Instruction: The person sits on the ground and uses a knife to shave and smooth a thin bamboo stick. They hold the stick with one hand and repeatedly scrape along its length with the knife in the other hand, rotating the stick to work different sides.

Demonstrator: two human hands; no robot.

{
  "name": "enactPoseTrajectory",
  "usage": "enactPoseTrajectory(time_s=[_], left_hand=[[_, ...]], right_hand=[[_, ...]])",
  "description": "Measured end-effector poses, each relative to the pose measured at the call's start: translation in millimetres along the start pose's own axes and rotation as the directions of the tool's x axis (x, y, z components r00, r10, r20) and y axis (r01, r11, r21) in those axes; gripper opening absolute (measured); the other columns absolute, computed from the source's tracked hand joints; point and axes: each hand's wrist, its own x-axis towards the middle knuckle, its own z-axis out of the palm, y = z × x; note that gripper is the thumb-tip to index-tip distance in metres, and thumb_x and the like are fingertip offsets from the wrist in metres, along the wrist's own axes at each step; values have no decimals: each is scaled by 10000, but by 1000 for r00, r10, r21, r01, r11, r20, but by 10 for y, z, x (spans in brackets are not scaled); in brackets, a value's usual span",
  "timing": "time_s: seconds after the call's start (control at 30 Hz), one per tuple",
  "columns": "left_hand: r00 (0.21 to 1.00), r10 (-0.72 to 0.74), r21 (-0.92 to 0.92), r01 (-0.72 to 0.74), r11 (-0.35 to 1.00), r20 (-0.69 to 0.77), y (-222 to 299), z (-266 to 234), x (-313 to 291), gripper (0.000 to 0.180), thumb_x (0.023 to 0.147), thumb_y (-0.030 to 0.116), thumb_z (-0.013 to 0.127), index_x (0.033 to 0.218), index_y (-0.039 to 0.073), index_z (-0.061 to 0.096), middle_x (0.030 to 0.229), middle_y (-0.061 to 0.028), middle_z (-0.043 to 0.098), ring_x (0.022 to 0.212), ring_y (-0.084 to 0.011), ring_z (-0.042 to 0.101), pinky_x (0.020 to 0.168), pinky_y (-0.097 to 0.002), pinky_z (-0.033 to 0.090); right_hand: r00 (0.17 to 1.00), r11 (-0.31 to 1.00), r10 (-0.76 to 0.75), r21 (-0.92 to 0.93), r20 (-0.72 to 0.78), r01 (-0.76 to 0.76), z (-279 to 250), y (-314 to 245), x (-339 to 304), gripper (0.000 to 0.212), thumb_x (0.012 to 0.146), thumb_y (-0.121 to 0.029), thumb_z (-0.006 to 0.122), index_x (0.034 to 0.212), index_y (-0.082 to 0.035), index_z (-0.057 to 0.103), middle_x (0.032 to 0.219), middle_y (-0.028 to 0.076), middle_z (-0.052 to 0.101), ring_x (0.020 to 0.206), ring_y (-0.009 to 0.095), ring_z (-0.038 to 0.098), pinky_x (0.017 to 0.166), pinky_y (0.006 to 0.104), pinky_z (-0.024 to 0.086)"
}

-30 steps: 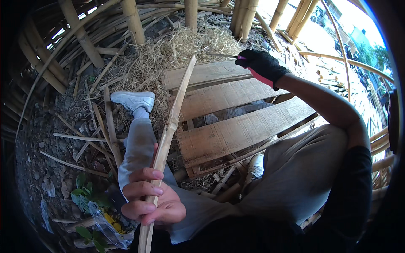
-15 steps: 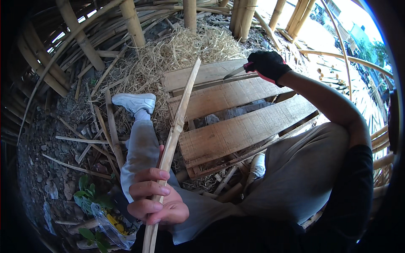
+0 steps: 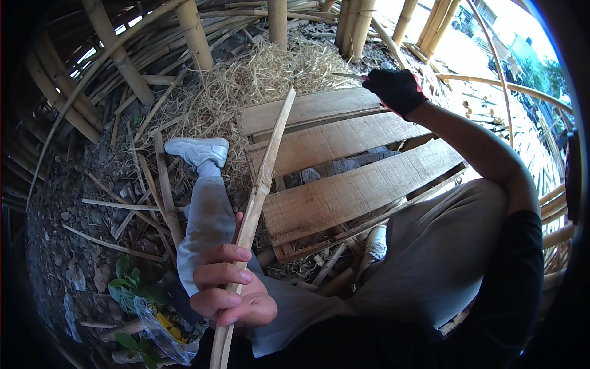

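A pale bamboo strip (image 3: pixel 264 175) slants across the view of the slatted platform's (image 3: pixel 362 184) left edge, its tip seen against the far edge near the left corner, with the left hand's (image 3: pixel 236 295) grip wrapped round its lower part. It looks already split and roughly pared, its knot (image 3: pixel 263 184) standing proud; how much remains cannot be told. Well apart, the gloved right hand's (image 3: pixel 395 92) grip holds a knife (image 3: pixel 347 75) seen beyond the far edge, near heaped shavings (image 3: pixel 276 67).
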Motion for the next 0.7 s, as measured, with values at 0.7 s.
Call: enactPoseTrajectory(time_s=[0.7], left_hand=[[958,-124,66,111,992,260,-95,54,-145,414,979,512,610,1006,120,479,1139,-137,467,1173,-327,506,1109,-595,448]], right_hand=[[724,355,-686,835,-73,421,-692,-1461,-404,230,983,-263,660,1141,-100,697,1069,89,664,1029,266,668,895,374,540]])
